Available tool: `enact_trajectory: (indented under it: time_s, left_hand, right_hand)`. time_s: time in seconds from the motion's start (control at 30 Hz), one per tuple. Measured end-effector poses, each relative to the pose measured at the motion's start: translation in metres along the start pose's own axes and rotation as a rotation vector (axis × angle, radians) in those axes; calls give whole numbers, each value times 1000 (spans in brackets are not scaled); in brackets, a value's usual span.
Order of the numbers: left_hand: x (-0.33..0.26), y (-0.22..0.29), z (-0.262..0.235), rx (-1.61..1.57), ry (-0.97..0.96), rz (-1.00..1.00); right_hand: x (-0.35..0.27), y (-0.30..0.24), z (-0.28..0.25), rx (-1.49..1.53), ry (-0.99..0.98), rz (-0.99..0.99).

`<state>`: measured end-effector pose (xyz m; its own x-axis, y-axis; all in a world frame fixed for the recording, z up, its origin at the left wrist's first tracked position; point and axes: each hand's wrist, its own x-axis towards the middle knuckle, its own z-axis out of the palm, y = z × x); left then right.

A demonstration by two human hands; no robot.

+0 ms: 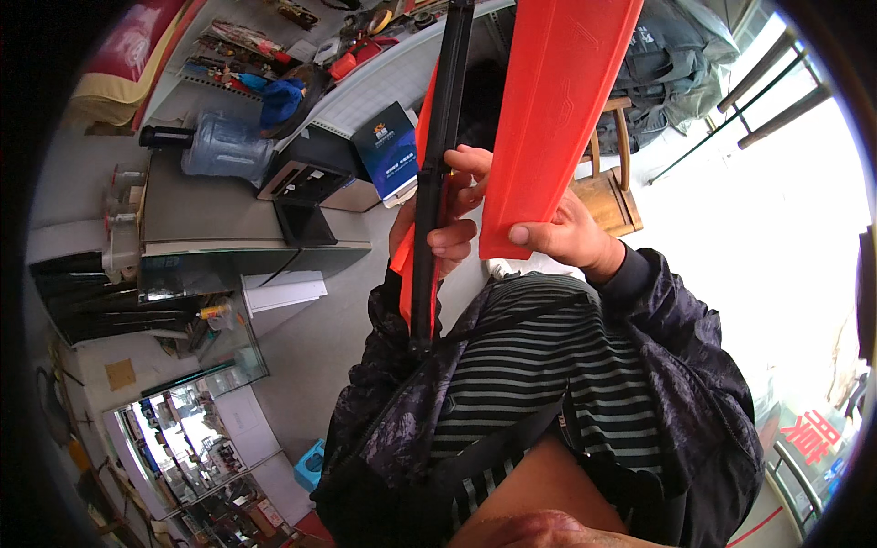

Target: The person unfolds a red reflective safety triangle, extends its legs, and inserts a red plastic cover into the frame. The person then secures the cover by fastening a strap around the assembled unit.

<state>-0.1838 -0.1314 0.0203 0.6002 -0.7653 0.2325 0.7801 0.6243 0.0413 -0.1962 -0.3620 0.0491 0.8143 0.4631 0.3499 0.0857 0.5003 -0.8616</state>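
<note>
My left hand point(457, 219) is closed around a long, narrow black bar with red strips along it point(435, 164), which looks like a folded warning triangle. It stands nearly upright in the picture, its lower end by my left sleeve. In my right hand point(580, 233) is a long, flat red plastic case point(557, 100), gripped at its lower end with the thumb lying on its face. The case leans to the right and runs out past the top edge. A gap separates the two pieces. The right fingers behind the case are mostly hidden.
To the left are a grey cabinet point(196, 205) with a water jug point(224, 146) lying on it, and a blue booklet point(384, 151). A glass showcase point(187, 447) stands lower left. Beyond my right hand are a wooden stool point(610, 203) and dark bags point(671, 64).
</note>
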Motion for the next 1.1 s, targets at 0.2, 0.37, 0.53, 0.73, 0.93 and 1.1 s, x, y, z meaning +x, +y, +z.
enact_trajectory:
  time_s: [0.2, 0.37, 0.53, 0.73, 0.93, 1.1]
  left_hand:
    - [0, 5, 4, 120, 112, 24]
    - [2, 13, 2, 76, 47, 53]
    - [-2, 24, 6, 230, 139, 181]
    - [6, 12, 25, 946, 502, 485]
    - [22, -6, 39, 1230, 580, 481]
    - [25, -11, 42, 1297, 560, 475]
  right_hand:
    - [-3, -7, -8, -23, 87, 35]
    - [-18, -5, -33, -6, 201, 110]
    - [-31, -10, -54, -100, 466, 135]
    - [-27, -40, -38, -150, 241, 90]
    - [5, -30, -4, -120, 134, 57]
    - [12, -30, -1, -169, 109, 59]
